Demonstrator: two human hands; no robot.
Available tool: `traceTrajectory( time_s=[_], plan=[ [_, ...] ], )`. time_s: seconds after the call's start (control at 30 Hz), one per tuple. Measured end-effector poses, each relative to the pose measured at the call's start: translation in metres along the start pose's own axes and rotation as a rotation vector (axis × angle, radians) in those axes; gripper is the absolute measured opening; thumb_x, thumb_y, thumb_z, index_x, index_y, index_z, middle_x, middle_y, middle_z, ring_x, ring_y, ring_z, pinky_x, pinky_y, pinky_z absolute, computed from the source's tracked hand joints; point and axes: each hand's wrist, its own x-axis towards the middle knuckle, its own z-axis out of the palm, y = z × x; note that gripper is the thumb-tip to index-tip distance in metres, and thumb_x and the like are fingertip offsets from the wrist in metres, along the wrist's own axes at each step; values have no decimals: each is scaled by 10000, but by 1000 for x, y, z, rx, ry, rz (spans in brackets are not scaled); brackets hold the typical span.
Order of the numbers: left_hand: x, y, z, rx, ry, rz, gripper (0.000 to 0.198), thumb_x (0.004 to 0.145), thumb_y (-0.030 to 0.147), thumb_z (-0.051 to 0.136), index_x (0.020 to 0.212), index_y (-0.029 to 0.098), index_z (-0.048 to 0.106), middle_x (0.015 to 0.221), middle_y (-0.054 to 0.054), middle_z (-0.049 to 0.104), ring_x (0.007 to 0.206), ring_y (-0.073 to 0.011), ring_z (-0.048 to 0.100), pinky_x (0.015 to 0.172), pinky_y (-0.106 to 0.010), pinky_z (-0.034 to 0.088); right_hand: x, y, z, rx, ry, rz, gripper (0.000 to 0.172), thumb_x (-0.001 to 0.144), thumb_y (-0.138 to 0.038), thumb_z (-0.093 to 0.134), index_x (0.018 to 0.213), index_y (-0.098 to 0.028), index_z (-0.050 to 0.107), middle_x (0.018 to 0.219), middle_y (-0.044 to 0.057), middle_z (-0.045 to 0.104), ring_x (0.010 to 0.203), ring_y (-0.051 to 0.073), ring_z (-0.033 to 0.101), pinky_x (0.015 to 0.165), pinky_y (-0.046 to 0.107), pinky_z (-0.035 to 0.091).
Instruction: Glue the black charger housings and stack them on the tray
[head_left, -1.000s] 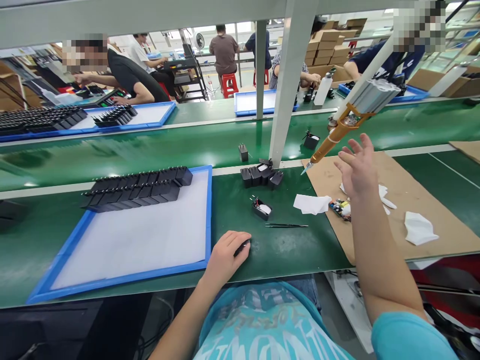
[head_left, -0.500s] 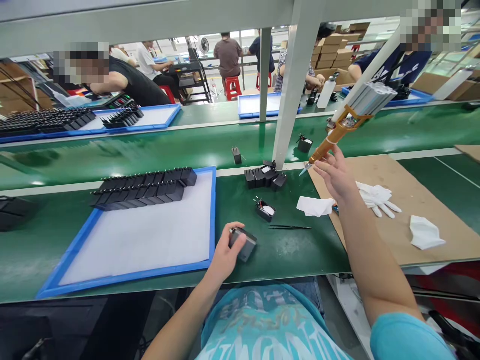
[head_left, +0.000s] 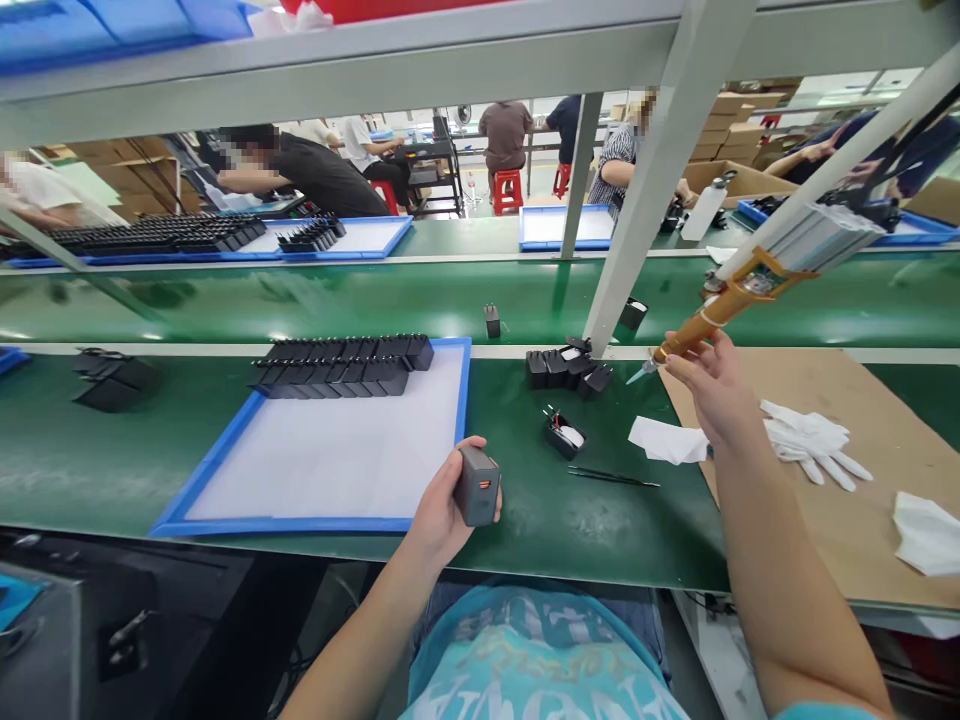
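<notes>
My left hand (head_left: 441, 512) is wrapped round a dark grey charger housing (head_left: 478, 488), held just above the table's front part; a face with small orange-lined slots points towards me. Up to the right, my right hand (head_left: 716, 385) grips the lower end of an orange glue dispenser (head_left: 699, 326), whose pale blue tip slants down to the left. Between the hands, an open black charger case (head_left: 565, 436) with prongs and red wire lies on the green table, with black tweezers (head_left: 613, 477) in front of it. Several more black cases (head_left: 568, 370) are clustered behind.
A blue-rimmed tray (head_left: 300, 523) on the left carries rows of black chargers (head_left: 337, 370). White paper (head_left: 667, 440), a white glove (head_left: 814, 440) and cardboard (head_left: 832, 520) lie on the right. A slanted post (head_left: 637, 210) rises at the back. Co-workers sit beyond the green belt (head_left: 420, 305).
My left hand has turned the charger housing so that its slotted face shows. My right hand keeps its grip on the glue dispenser. The whole view has shifted, with things appearing further right.
</notes>
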Motion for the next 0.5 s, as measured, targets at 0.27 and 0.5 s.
traceTrajectory(
  time_s=[0.27, 0.5],
  plan=[
    [55, 65, -55, 1241, 350, 420, 652, 879, 426, 569, 1451, 229, 327, 1012, -80, 625, 944, -236, 608, 844, -379, 480, -27, -6, 17, -119, -52, -48, 608, 699, -421, 748, 1235, -338, 473, 1225, 67, 602, 1201, 299, 563, 1077, 559, 420],
    [123, 100, -95, 2311, 548, 569, 572, 926, 319, 444, 1441, 79, 377, 1025, -204, 617, 1051, -350, 519, 867, -454, 406, -37, -4, 23, -134, -75, -73, 668, 722, -482, 716, 1290, -291, 421, 1262, 100, 588, 1182, 279, 568, 1028, 511, 475]
  ],
)
